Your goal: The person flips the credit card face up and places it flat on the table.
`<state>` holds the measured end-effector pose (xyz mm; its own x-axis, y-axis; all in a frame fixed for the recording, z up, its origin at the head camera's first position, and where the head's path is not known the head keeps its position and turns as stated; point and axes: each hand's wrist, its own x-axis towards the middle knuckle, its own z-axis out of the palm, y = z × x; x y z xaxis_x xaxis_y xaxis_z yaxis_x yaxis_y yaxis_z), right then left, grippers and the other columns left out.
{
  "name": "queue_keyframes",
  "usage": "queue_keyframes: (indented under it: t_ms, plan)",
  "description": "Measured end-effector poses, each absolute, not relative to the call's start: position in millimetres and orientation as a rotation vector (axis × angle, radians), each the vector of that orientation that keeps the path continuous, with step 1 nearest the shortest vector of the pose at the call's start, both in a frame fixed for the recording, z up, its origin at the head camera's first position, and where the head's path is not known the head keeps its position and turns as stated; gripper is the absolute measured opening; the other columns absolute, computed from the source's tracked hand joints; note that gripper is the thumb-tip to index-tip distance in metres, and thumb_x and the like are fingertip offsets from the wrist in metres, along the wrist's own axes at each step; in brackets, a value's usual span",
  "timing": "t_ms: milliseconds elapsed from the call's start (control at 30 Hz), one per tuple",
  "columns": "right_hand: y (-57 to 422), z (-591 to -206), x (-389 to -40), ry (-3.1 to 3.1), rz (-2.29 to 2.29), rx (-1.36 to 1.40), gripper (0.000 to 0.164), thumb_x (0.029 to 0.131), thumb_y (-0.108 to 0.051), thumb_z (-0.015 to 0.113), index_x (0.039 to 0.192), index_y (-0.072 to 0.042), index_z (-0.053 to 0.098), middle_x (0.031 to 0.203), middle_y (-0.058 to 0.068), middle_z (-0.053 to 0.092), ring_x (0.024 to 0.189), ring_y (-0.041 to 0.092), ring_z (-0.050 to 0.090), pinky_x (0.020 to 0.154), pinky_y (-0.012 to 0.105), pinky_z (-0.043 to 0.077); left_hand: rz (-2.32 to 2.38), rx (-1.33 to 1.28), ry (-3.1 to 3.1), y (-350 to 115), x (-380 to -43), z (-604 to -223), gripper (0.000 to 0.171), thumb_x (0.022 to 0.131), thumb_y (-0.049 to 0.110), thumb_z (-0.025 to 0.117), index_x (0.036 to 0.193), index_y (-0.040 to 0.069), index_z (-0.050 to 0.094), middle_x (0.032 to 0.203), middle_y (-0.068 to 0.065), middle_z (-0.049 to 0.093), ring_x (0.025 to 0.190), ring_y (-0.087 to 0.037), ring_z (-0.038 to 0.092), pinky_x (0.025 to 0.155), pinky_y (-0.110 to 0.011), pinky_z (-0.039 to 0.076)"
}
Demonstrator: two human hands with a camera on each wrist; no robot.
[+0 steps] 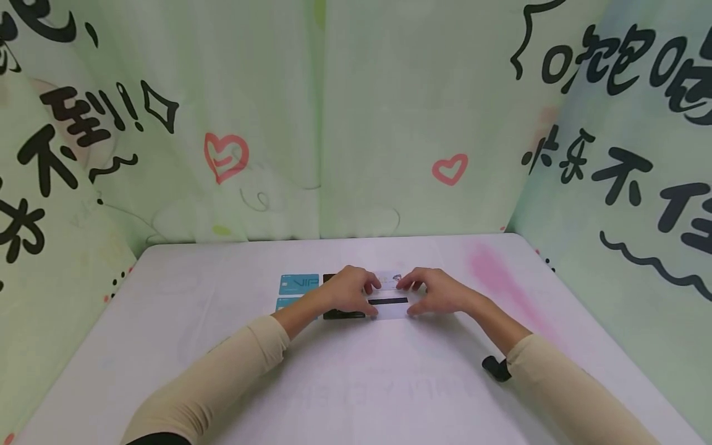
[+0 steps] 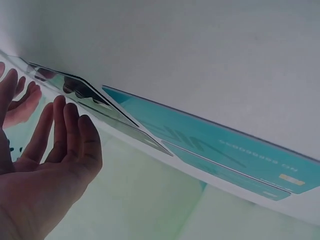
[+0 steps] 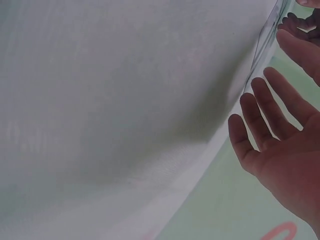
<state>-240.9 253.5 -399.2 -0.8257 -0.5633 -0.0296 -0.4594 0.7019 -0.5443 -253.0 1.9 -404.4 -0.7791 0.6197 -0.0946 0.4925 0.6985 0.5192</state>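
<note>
Cards lie flat in two rows on the table. At the left are a blue VIP card (image 1: 299, 284) and another blue card (image 1: 285, 303) below it. Dark cards (image 1: 345, 314) in the middle are partly covered by my left hand (image 1: 347, 290). Its fingers are relaxed, fingertips right at the left side of a pale card with a black stripe (image 1: 389, 311) and a pale printed card (image 1: 386, 281) above it. My right hand (image 1: 439, 290) is opposite, fingers loosely bent and thumb at the striped card's right edge. The right wrist view shows these fingers (image 3: 262, 115) spread apart, holding nothing.
A pale pink-white table (image 1: 361, 383) carries the cards, with a darker pink patch (image 1: 503, 284) at its back right. Light green curtains (image 1: 378, 123) with black writing and red hearts hang behind and at both sides. A black strap (image 1: 496, 369) sticks out by the right sleeve.
</note>
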Motion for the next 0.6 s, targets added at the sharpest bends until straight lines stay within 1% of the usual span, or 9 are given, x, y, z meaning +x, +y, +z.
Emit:
queue_keyframes:
  t_ms: [133,267,600]
  plan:
    - [252.9,-402.6,-240.5,2.714,-0.774,-0.843,0.049,0.075,-0.011,0.09,0.12,-0.003,0.073,0.116,0.01,0.071,0.107,0.03,0.063,0.097,0.05,0.051,0.676,0.898,2.657,3.6,-252.4,-406.3,0.052,0.082,0.03,0.089,0.128,0.01,0.072,0.105,-0.005,0.072,0.095,-0.016,0.06,0.091,-0.031,0.051]
    - [252.7,-403.6,-240.5,2.72,-0.752,-0.832,0.049,0.073,-0.011,0.09,0.119,-0.004,0.074,0.116,0.009,0.07,0.106,0.029,0.063,0.098,0.05,0.051,0.654,0.911,2.662,5.2,-252.7,-407.1,0.052,0.082,0.03,0.09,0.126,0.009,0.073,0.104,-0.005,0.073,0.093,-0.016,0.06,0.09,-0.03,0.051]
    - [250.1,-403.6,-238.9,2.755,-0.653,-0.819,0.044,0.075,-0.013,0.089,0.116,-0.008,0.076,0.115,0.006,0.068,0.105,0.026,0.061,0.096,0.043,0.049,0.614,0.891,2.687,8.5,-249.1,-407.8,0.052,0.08,0.03,0.091,0.126,0.011,0.074,0.105,-0.004,0.071,0.093,-0.015,0.058,0.091,-0.029,0.051]
